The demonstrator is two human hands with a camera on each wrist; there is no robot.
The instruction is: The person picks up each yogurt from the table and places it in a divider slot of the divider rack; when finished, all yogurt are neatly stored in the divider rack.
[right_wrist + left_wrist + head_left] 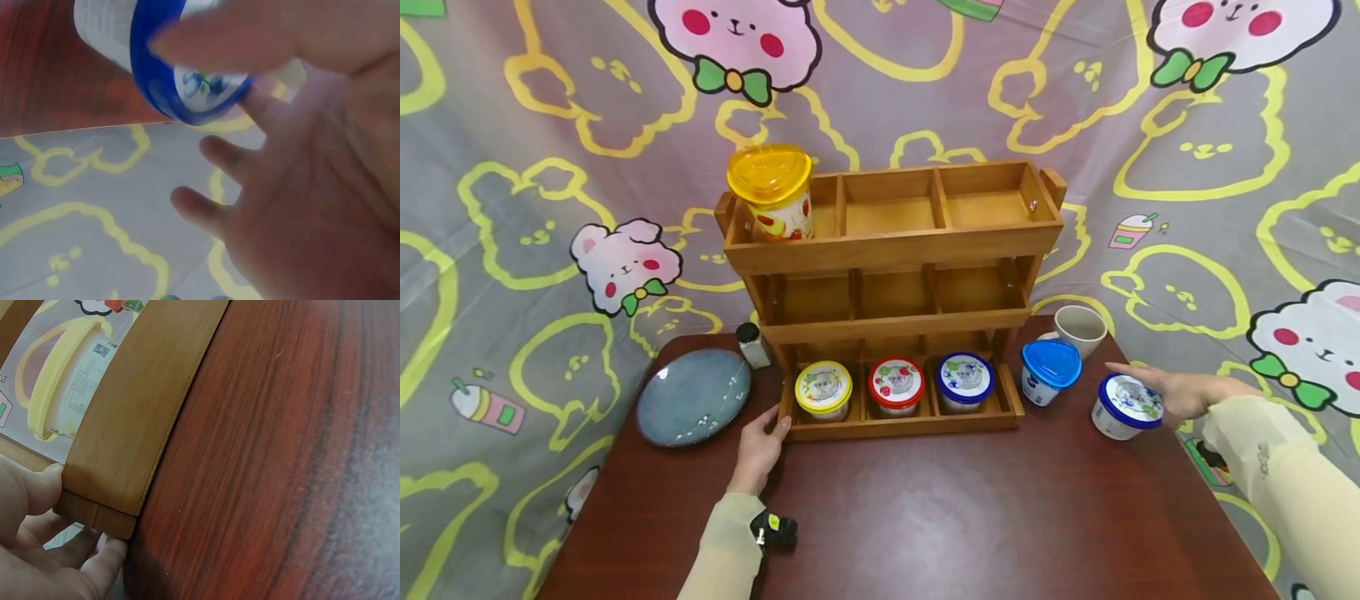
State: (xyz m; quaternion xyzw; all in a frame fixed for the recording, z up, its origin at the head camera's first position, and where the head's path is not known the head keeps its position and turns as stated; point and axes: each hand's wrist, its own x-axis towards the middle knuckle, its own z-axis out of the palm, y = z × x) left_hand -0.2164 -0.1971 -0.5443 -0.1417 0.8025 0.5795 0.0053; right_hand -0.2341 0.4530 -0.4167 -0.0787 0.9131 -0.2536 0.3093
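My left hand (758, 454) grips the lower left front corner of the three-tier wooden shelf (895, 247). In the left wrist view, its thumb lies on the wood (125, 425) and its fingers curl under the end. My right hand (1186, 395) is beside a white tub with a blue lid (1126, 417). In the right wrist view, the thumb stretches across the lid (156, 94) and the other fingers are spread; whether they touch it is unclear. Along the bottom tier are a yellow-lidded tub (823, 388), a red-lidded tub (897, 385) and another blue-lidded tub (965, 382).
A tall cup with an orange-yellow lid (771, 187) stands in the shelf's top left compartment. To the shelf's right are a blue-lidded cup (1050, 371) and a beige mug (1082, 329). Left of it, a grey-blue plate (695, 396) lies near a black-capped shaker (753, 346).
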